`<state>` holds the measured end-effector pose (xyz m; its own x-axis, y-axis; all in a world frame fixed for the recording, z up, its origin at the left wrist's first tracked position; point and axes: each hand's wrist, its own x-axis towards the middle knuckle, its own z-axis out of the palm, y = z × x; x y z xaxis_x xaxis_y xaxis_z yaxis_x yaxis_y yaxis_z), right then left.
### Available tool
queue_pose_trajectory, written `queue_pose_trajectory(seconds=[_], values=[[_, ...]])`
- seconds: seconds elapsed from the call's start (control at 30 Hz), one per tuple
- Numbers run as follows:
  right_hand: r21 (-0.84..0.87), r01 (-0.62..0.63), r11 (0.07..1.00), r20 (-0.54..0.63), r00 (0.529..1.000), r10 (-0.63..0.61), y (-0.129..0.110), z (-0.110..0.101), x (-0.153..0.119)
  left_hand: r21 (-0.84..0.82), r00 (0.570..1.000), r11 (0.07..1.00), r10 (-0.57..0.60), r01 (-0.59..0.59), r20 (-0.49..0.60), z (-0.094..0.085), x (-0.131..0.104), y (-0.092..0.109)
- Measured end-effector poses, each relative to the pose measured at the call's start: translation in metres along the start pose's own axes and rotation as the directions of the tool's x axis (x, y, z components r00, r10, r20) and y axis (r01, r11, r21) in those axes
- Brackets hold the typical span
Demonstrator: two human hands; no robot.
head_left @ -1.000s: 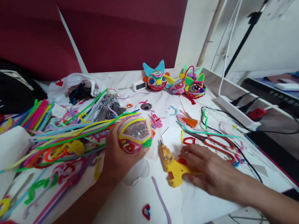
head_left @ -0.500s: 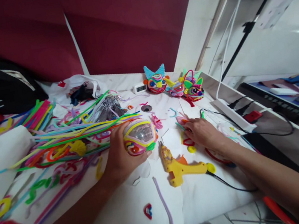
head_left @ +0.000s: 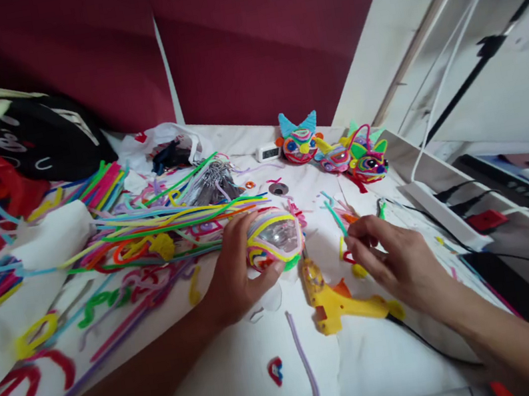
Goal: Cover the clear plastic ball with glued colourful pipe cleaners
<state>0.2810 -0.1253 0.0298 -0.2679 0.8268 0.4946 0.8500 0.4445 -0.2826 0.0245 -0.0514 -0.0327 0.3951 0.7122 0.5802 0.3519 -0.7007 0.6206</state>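
Observation:
My left hand [head_left: 236, 273] is closed around a clear ball [head_left: 274, 238] wrapped in colourful pipe cleaners, with a bare transparent patch facing up. My right hand [head_left: 397, 260] pinches the lower end of a short teal pipe cleaner [head_left: 334, 216] between thumb and fingers, above small scraps. Between the hands a yellow hot glue gun [head_left: 341, 307] lies on its side, nozzle close to the ball. Nearer to me are a small red, white and blue pipe-cleaner piece [head_left: 276, 370] and a lilac pipe cleaner [head_left: 306, 370].
A long bundle of pipe cleaners [head_left: 172, 221] covers the left side. Decorated balls [head_left: 300, 144] stand at the back beside a small white digital display [head_left: 268, 153]. On the right is a power strip [head_left: 450, 217] with cables. A black bag [head_left: 32, 142] rests back left.
My right hand has lifted a little from the scraps, with the teal pipe cleaner now at its fingertips. The left hand still holds the ball. The whole view has shifted.

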Motion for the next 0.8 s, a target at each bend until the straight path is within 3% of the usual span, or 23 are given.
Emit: queue_pose_trajectory(seconds=[0.17,0.33,0.8], values=[[0.048,0.211,0.976,0.022,0.977,-0.212,-0.036,0.006,0.004,-0.033,1.000,0.999,-0.015,0.015,0.012,-0.002,-0.002,0.005],[0.035,0.322,0.946,0.030,0.946,-0.323,-0.045,0.018,0.010,-0.039,1.000,0.999,-0.030,0.030,0.007,-0.001,-0.003,0.006],[-0.018,0.388,0.922,0.027,0.922,-0.387,-0.040,0.028,0.021,-0.047,0.999,0.998,-0.044,0.045,0.006,0.001,-0.006,0.007]])
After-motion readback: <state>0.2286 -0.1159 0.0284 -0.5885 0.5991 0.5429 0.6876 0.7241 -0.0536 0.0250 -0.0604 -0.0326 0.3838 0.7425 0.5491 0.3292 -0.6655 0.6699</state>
